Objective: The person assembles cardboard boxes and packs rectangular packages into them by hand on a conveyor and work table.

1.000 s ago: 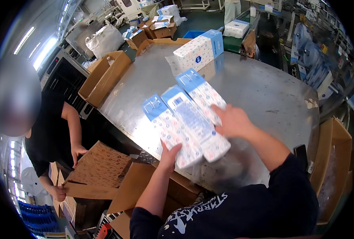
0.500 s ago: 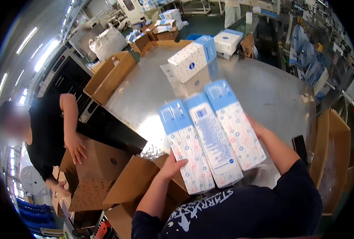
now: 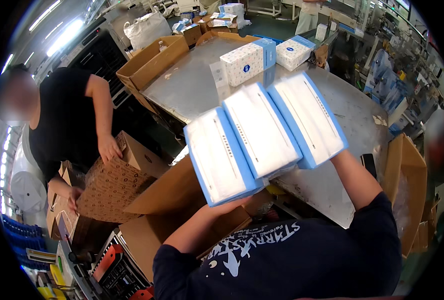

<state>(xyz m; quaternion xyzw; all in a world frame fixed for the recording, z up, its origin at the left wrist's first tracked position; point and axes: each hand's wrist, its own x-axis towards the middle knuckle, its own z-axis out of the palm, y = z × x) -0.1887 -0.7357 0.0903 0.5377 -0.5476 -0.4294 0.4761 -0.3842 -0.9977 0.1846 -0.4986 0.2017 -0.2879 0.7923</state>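
Observation:
I hold three white packs with blue edges side by side in a row, lifted off the table and tilted so their plain faces turn to the camera: left pack (image 3: 219, 162), middle pack (image 3: 259, 130), right pack (image 3: 307, 117). My left hand (image 3: 232, 203) presses the lower end of the left pack from below. My right hand (image 3: 340, 156) is mostly hidden behind the right pack, only wrist and forearm show. The row hangs above an open brown cardboard box (image 3: 169, 192) at the near edge of the steel table (image 3: 197, 87).
A co-worker in black stands at left, with a hand (image 3: 109, 148) on a patterned cardboard box (image 3: 114, 187). Two white-blue cartons (image 3: 246, 61) (image 3: 292, 51) stand at the table's back. An open box (image 3: 149, 62) sits on its left, more cardboard (image 3: 407, 180) at right, and a dark phone (image 3: 368, 163) lies near the edge.
The three packs lay on the table a second ago. Both hands have lifted them toward me and leftward, tipping them up. The co-worker's hand has moved onto the patterned box.

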